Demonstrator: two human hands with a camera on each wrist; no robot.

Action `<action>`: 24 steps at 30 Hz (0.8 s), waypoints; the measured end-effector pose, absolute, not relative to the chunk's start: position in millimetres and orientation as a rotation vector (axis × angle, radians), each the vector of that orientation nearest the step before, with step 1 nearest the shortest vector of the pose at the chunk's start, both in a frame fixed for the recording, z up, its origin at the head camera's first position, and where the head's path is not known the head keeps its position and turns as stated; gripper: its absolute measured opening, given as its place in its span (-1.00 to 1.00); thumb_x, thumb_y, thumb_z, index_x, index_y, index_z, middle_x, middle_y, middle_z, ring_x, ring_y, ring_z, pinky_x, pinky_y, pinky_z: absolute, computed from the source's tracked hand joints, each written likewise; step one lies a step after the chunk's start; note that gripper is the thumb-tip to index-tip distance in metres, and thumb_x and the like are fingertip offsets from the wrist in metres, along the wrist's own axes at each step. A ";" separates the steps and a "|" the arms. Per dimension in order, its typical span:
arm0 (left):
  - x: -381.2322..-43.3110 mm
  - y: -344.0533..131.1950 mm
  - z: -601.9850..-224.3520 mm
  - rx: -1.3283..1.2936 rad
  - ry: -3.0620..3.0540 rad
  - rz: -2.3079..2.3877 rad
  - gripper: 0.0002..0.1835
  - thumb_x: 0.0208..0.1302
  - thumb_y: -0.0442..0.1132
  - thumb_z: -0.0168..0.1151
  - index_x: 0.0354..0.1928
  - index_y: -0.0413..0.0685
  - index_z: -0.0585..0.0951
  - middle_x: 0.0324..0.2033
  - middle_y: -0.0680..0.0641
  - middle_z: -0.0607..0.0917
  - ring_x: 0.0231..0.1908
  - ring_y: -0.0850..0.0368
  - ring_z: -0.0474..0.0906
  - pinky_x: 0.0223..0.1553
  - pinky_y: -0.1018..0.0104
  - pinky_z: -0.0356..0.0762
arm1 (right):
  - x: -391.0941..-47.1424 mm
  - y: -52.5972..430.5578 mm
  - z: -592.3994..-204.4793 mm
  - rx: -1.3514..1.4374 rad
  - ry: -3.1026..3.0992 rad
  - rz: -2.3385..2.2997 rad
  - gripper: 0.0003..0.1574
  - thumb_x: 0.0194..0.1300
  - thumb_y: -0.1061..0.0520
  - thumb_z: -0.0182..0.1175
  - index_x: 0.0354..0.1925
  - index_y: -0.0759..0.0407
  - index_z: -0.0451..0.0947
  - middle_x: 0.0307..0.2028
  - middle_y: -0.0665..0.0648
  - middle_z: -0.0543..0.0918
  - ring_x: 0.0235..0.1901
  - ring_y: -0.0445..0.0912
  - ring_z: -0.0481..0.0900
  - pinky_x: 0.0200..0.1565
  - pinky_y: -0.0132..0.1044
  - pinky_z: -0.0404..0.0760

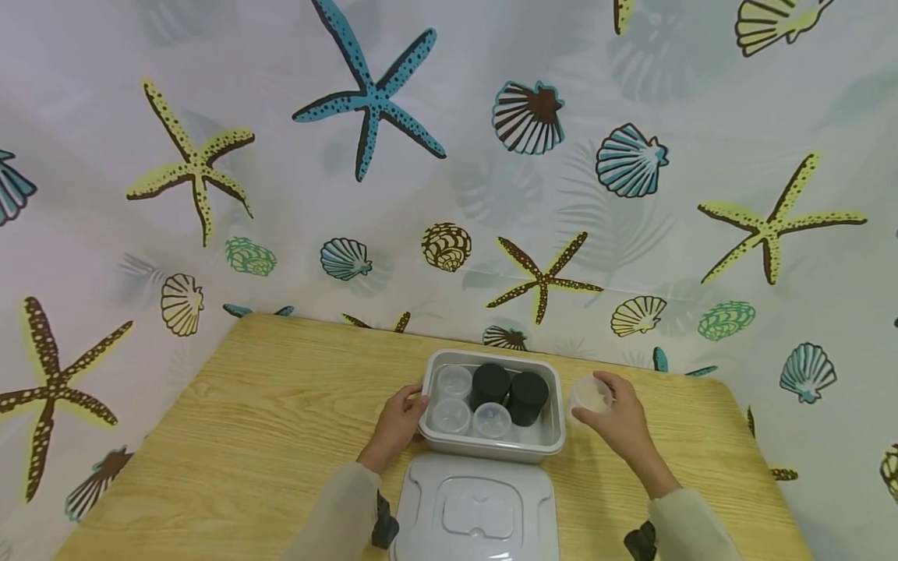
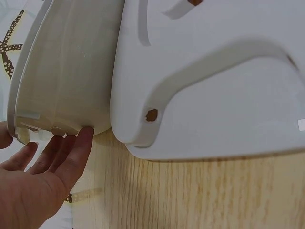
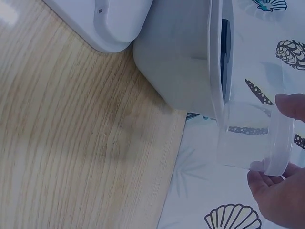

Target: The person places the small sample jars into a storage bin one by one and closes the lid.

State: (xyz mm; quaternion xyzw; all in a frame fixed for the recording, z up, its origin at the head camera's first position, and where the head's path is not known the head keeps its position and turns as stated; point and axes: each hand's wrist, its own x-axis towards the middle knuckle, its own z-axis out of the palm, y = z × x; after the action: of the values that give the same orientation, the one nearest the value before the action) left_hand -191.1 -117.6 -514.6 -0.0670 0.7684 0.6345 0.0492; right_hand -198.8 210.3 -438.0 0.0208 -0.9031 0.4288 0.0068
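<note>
A white plastic storage box [image 1: 484, 448] stands on the table with three clear jars [image 1: 450, 416] and two black-topped jars [image 1: 528, 396] inside. My left hand [image 1: 400, 425] holds the box at its left end; in the left wrist view the thumb is at the rim and the fingertips [image 2: 86, 133] touch the outer wall. Just right of the box, my right hand [image 1: 620, 413] grips a clear plastic jar [image 3: 245, 136] by its whitish lid, thumb on one side and fingers on the other. This jar is raised to about the height of the box's rim.
The box's white lid [image 1: 477, 506] lies on the wooden table [image 1: 281, 405] directly in front of the box. Behind the table's far edge hangs a white curtain [image 1: 449, 195] printed with starfish and shells. Bare wood shows on both sides.
</note>
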 end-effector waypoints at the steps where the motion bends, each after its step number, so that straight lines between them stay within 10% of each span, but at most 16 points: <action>1: -190.8 -117.7 -514.4 -0.200 2.342 1.931 -0.54 0.48 -0.20 -0.07 0.33 -0.24 0.29 0.05 -0.40 0.56 -0.15 -0.04 0.62 -0.25 0.10 0.66 | -198.9 209.4 -438.0 0.071 -2.825 1.352 -0.13 0.12 0.18 0.34 0.31 0.34 0.20 0.30 0.37 0.24 0.28 0.26 0.25 0.25 0.16 0.32; 24: -192.5 -117.0 -516.2 -0.242 2.323 1.941 -0.57 0.47 -0.21 -0.04 0.31 -0.17 0.34 0.05 -0.38 0.58 -0.29 0.06 0.62 -0.31 0.07 0.66 | -195.5 178.6 -438.3 0.141 -2.809 1.403 -0.16 0.06 0.21 0.39 0.27 0.33 0.28 0.25 0.35 0.33 0.27 0.22 0.30 0.24 0.14 0.35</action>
State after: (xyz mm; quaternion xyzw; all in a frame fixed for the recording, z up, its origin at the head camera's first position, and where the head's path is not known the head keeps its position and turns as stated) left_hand -192.5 -117.0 -516.2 -0.0797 0.7638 0.6383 0.0525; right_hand -195.5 178.6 -438.3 0.0447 -0.8938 0.4463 -0.0006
